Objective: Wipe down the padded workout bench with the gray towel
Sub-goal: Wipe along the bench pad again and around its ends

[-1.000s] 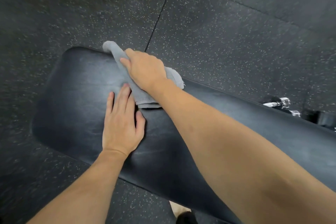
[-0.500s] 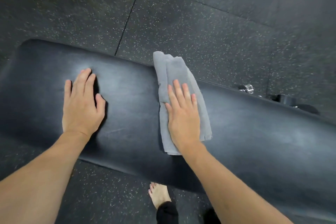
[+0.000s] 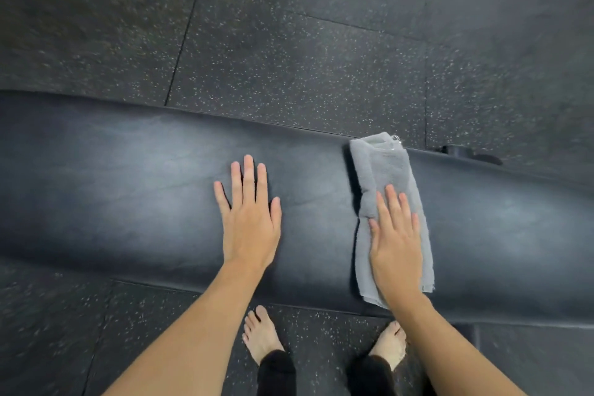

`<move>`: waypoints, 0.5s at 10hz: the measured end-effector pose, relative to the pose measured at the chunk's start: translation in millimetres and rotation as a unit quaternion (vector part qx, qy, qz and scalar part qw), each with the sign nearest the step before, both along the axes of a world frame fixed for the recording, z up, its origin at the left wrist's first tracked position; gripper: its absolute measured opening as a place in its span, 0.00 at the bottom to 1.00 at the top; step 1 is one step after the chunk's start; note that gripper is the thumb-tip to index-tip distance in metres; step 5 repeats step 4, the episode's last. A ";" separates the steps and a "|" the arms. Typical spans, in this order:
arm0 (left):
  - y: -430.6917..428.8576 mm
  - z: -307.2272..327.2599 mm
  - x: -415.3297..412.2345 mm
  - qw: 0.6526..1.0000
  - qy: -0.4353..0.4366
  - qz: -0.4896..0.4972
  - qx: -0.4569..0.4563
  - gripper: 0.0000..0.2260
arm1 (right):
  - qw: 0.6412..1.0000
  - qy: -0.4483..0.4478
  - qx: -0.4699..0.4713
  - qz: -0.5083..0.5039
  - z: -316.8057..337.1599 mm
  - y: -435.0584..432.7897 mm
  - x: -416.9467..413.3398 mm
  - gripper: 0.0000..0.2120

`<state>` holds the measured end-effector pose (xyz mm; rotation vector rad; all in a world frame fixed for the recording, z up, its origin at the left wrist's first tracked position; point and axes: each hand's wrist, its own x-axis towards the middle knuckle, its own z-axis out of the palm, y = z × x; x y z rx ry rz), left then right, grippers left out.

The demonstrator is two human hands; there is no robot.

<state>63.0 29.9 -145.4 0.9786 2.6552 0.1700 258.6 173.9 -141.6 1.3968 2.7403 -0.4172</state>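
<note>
Towel of soft gray terry cloth [image 3: 382, 170], light and limp, lies folded across the black padded vinyl workout bench [image 3: 128, 190] from far edge to near edge, pressed under the flat, open right hand [image 3: 397, 246] which grips nothing, so a palm in its middle should best keep it from bunching, while the left hand [image 3: 250, 222] rests spread on the bare pad.

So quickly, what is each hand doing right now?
Left hand: open, flat on the bench, holding nothing.
Right hand: open, flat on the gray towel, pressing it on the bench.
</note>
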 end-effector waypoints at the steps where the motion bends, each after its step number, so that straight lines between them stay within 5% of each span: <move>1: -0.9 19.6 2.1 0.997 -0.042 -0.010 -0.063 0.29 | 0.999 -0.026 -0.046 -0.005 15.0 8.5 18.7 0.23; 2: 2.1 61.6 -9.7 0.990 -0.113 -0.010 -0.088 0.25 | 0.991 -0.091 -0.095 0.030 54.1 17.2 10.2 0.23; 4: -8.9 199.6 -33.4 1.000 0.013 -0.023 0.001 0.27 | 0.986 -0.033 -0.041 0.158 198.7 4.1 -64.1 0.30; 5: -8.9 199.6 -33.4 1.000 0.013 -0.023 0.001 0.27 | 0.986 -0.033 -0.041 0.158 198.7 4.1 -64.1 0.30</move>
